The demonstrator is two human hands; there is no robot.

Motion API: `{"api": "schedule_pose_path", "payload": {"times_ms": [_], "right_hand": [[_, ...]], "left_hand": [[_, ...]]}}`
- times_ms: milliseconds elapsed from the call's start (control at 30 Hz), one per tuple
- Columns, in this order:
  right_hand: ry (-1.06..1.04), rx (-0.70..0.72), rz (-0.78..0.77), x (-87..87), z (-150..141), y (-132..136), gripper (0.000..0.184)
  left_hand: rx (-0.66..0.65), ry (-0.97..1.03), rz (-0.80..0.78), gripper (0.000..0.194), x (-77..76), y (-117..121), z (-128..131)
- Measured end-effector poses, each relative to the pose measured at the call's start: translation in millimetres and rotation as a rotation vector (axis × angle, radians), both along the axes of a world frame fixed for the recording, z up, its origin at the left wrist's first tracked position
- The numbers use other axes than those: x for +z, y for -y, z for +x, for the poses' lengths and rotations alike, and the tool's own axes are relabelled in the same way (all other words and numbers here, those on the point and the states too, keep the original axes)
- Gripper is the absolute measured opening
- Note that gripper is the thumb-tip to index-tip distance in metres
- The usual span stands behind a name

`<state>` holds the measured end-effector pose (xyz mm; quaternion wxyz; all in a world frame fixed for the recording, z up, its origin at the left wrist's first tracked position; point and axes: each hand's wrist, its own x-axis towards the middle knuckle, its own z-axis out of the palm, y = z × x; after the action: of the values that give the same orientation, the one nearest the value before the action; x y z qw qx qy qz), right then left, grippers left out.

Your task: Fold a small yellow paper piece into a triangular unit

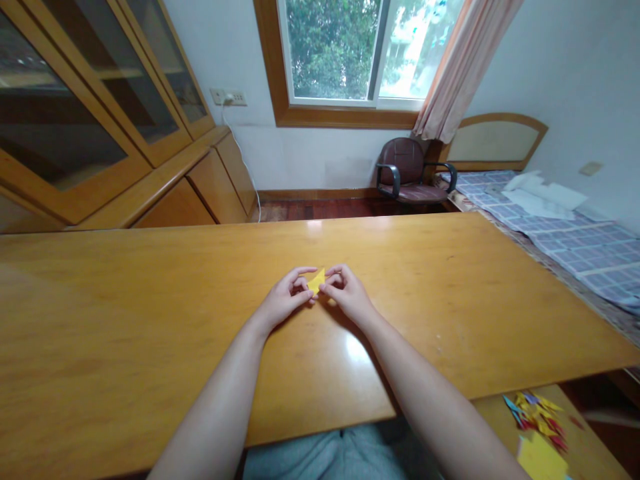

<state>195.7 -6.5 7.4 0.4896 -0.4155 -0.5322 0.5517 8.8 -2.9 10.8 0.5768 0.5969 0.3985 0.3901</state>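
A small folded piece of yellow paper point(316, 281) is held just above the wooden table point(150, 300), near its middle. My left hand point(286, 300) pinches its left side with thumb and fingers. My right hand point(347, 291) pinches its right side, fingers curled. The two hands meet at the paper, with both forearms reaching in from the near edge.
A lower wooden surface at the bottom right carries a pile of small coloured folded papers point(535, 411) and a yellow sheet point(541, 459). Glass-fronted cabinets point(90, 113) stand to the left. A dark red chair point(413, 172) and a bed point(560, 227) lie beyond the table.
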Motion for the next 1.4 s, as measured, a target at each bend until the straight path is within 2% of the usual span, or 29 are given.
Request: {"api": "schedule_pose_path", "payload": {"times_ms": [200,400,667,1033,1267,1400], "right_hand": [[-0.002,0.009,-0.006,-1.1,-0.5,0.8,0.028],[0.063,0.000,0.011,-5.8,-2.2,-0.7,0.026],[0.045,0.025,0.025,-4.9,-1.5,0.0,0.029],[-0.030,0.016,-0.022,-0.9,-0.8,-1.2,0.032],[-0.032,0.052,-0.033,0.4,-4.6,-3.2,0.049],[-0.008,0.029,-0.030,-0.6,-4.7,-3.3,0.043]], "left_hand": [[0.002,0.024,0.007,0.047,1.3,-0.5,0.2],[0.045,-0.103,0.054,0.052,-0.1,-1.4,2.8],[-0.008,-0.071,0.034,0.055,0.6,-1.8,0.3],[0.017,-0.019,0.005,0.054,1.2,-0.8,3.1],[0.023,-0.032,0.031,0.054,-0.1,-0.4,4.3],[0.015,-0.041,0.023,0.055,0.1,-0.2,4.9]]}}
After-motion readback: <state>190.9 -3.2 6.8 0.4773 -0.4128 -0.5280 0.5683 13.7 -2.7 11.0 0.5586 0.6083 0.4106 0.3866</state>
